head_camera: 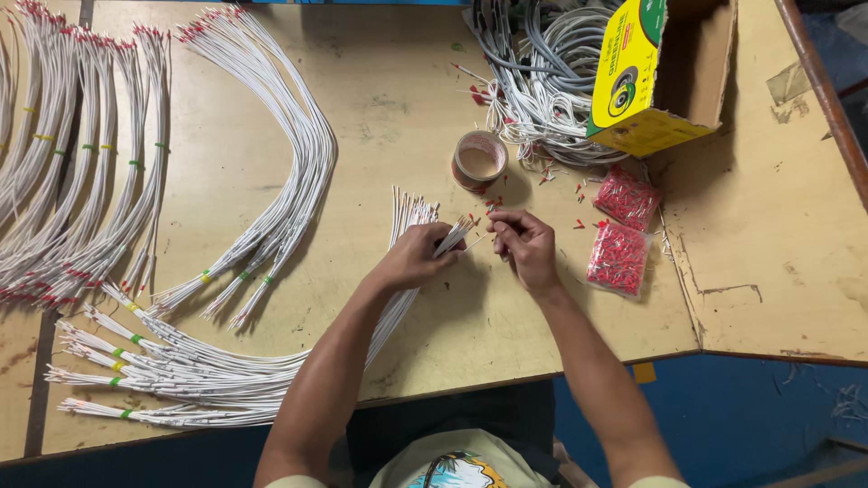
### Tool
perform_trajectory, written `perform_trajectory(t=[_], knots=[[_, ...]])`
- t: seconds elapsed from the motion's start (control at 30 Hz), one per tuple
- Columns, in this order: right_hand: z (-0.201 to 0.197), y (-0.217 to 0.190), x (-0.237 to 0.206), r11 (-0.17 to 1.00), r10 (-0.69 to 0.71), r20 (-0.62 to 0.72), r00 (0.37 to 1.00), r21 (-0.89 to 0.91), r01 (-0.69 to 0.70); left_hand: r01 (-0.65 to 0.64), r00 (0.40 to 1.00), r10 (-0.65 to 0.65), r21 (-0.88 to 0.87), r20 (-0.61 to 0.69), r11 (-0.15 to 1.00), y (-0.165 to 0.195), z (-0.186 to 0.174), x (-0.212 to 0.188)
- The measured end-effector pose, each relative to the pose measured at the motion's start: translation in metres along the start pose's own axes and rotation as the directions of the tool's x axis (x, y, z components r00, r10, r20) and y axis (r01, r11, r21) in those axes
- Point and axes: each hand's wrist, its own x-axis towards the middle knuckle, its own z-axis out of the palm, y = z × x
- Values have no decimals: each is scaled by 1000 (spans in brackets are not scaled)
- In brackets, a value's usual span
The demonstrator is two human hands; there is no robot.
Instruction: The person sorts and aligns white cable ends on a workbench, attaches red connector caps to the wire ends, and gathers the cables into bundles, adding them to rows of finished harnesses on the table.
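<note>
A worn wooden worktable [434, 90] over a blue floor [741, 425] is covered with banded bundles of white wires [271, 181]; some are cut off at the left edge. A bunch of white wires [425, 237] is clamped in the left hand [418, 256]. The right hand [524, 244] is pinched shut; what it holds is too small to tell.
</note>
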Motion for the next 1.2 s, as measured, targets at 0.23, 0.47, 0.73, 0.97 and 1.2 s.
perform_trajectory(t=[0.23, 0.47, 0.73, 0.97, 1.2], knots=[[21, -26, -3, 989, -6, 1, 1000, -146, 6, -12, 1000, 12, 2, -14, 1000, -1, 1, 1], [22, -29, -4, 989, 1, 20, 1000, -147, 2, 13, 1000, -13, -1, -5, 1000, 1, 1, 1], [22, -31, -4, 985, 10, 46, 999, -175, -2, 5, 1000, -5, -2, -6, 1000, -1, 1, 1], [23, -24, -5, 984, 17, 92, 996, -180, 0, 6, 1000, -6, 4, -8, 1000, -4, 2, 2], [33, -31, -4, 536, -195, 43, 980, -832, 143, 50, 999, -50, -53, 4, 997, -6, 2, 1]])
